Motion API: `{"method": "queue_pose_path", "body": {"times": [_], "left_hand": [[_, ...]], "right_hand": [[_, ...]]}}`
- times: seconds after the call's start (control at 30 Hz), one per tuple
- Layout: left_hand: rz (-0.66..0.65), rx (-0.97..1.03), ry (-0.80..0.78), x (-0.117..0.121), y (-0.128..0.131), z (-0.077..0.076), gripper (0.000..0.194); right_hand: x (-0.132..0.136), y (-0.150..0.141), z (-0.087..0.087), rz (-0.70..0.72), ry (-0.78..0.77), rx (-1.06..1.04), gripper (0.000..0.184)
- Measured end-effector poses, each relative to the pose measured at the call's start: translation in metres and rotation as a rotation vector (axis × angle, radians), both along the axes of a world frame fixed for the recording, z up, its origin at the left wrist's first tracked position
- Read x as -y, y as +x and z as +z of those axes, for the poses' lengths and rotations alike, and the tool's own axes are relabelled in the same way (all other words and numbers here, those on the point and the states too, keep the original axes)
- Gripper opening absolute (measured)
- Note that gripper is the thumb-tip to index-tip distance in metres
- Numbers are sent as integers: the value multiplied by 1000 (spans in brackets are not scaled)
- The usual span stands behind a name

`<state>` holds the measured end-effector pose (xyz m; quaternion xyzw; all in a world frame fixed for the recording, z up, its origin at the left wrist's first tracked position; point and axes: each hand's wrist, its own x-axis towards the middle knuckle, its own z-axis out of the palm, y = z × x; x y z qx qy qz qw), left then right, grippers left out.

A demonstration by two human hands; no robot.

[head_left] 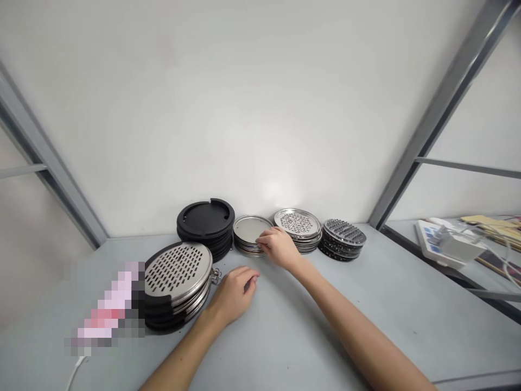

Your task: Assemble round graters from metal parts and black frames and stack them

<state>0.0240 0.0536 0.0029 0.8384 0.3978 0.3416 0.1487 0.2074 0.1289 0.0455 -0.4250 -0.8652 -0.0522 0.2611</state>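
Observation:
My right hand (280, 247) reaches to a low stack of plain round metal plates (250, 228). Its fingers are pinched together at the right rim of the top plate. My left hand (233, 296) rests low over the table with its fingers curled in; what they hold, if anything, is hidden. Just left of it are small wire rings (216, 276) and a stack of round black-and-metal pieces topped by a slotted metal disc (179, 271). Behind that stands a stack of black round trays (205, 218). Perforated metal grater discs (298, 222) are stacked right of the plain plates.
A stack of dark, rough-topped grater discs (344, 233) stands at the far right of the row. The stacks sit on a grey table (309, 326) before a white wall (260, 108). Metal frame posts flank it. A power strip (433, 244) with cables lies beyond the right post.

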Motion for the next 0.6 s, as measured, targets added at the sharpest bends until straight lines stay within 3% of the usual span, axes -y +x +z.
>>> {"method": "queue_pose_path", "body": {"times": [0.1, 0.2, 0.33, 0.47, 0.6], "left_hand": [[-6, 7, 7, 0, -1, 1, 23], [-20, -6, 7, 1, 0, 1, 23], [-12, -20, 4, 2, -1, 1, 23], [4, 57, -20, 0, -5, 1, 24], [2, 181, -108, -9, -6, -3, 24]], "right_hand": [[-3, 5, 13, 25, -44, -135, 16], [2, 9, 30, 40, 29, -331, 15], [39, 23, 41, 122, 20, -570, 12], [103, 45, 23, 161, 24, -607, 8], [154, 60, -8, 323, 69, -383, 22]]}}
